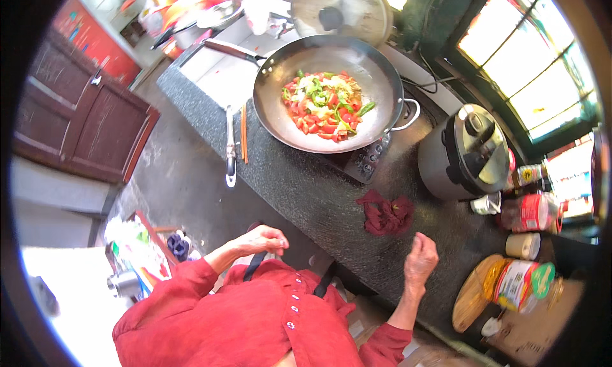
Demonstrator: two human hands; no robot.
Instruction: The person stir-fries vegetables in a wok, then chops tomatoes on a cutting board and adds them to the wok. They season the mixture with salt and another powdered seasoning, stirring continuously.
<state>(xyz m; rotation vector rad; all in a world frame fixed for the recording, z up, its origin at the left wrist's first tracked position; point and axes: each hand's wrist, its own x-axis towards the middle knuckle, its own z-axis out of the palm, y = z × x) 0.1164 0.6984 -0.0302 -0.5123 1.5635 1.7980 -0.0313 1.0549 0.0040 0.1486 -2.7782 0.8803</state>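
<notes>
My left hand [267, 240] hangs in front of my body, short of the counter's edge, its fingers curled together around nothing visible. Over the counter's front part is my right hand [420, 262], loosely closed, also showing nothing in it. A crumpled dark red cloth [386, 213] lies just beyond my right hand. Farther back, a large steel wok [267, 97] sits on an induction cooker [367, 160]. Inside the wok are chopped red tomatoes [330, 128], with green pepper pieces [313, 87] and pale bits on top.
Left of the wok lie a long-handled utensil [230, 147] and wooden chopsticks [245, 132], near the edge. A rice cooker [437, 159] stands to the right. Bottles, an oil jug [514, 283] and a round wooden board [471, 297] line the right side. A large lid [354, 8] leans behind the wok.
</notes>
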